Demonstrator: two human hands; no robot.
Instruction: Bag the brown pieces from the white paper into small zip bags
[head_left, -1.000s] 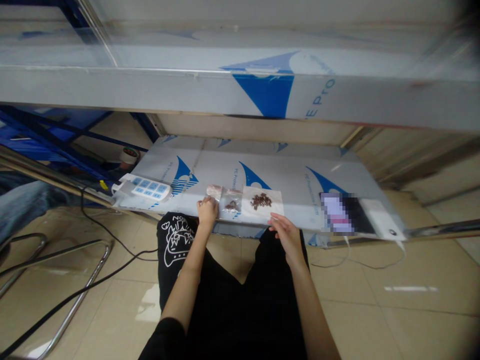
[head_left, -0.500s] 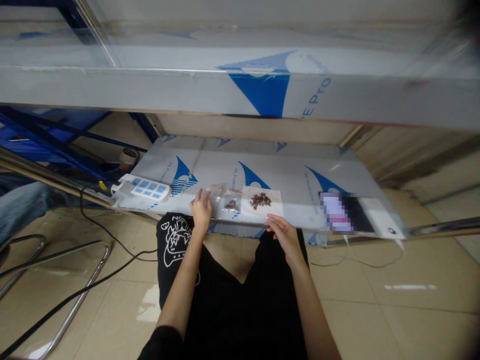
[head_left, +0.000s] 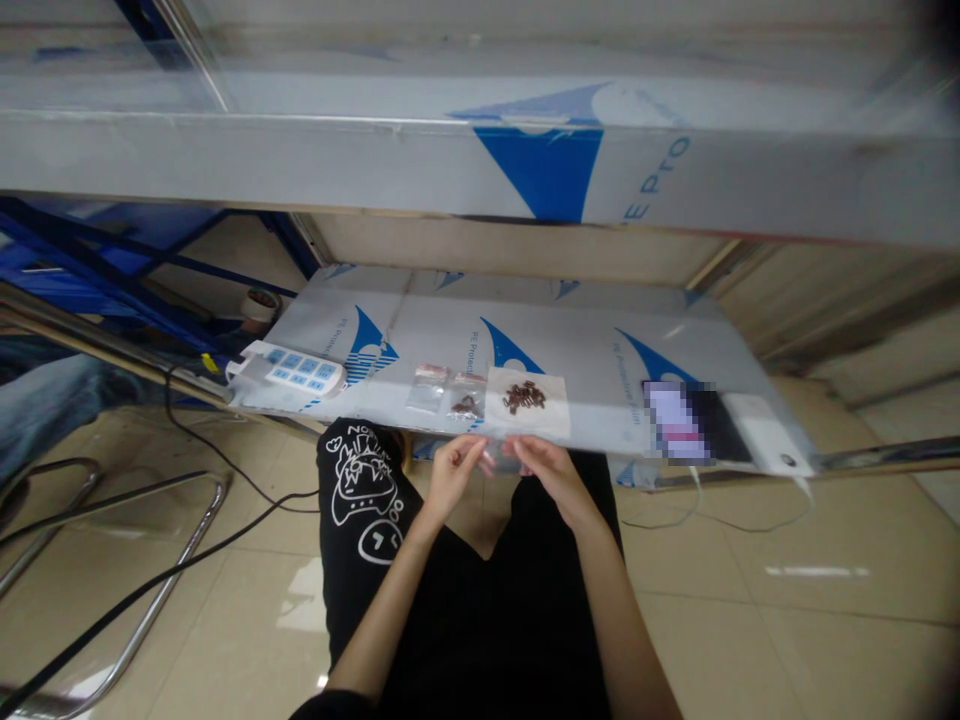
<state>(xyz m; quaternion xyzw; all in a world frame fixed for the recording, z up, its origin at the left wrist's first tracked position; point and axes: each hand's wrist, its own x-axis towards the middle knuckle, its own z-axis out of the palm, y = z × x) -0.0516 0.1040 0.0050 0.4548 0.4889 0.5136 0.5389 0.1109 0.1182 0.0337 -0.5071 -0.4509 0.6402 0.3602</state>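
Note:
Between my two hands, just over the shelf's front edge, is a small clear zip bag [head_left: 504, 460]. My left hand [head_left: 452, 472] pinches its left side, fingers closed. At the other side, the closed fingers of my right hand [head_left: 553, 472] grip it too. Beyond them a pile of small dark brown pieces [head_left: 523, 396] lies on a white paper sheet [head_left: 555, 415]. Left of the sheet rests a clear zip bag with some brown pieces inside [head_left: 466, 402]. Another flat clear bag with a reddish top edge [head_left: 427, 390] lies beside that one.
A white power strip [head_left: 304, 372] lies at the shelf's left end. On the right are a phone [head_left: 679, 425] and a white power bank [head_left: 761, 435] with cables hanging down. An upper shelf edge [head_left: 300, 160] crosses above. A metal chair frame [head_left: 172, 570] stands lower left.
My left hand has moved right and toward me from the bags, now holding a clear zip bag. My right hand has come left to meet it and grips the bag too.

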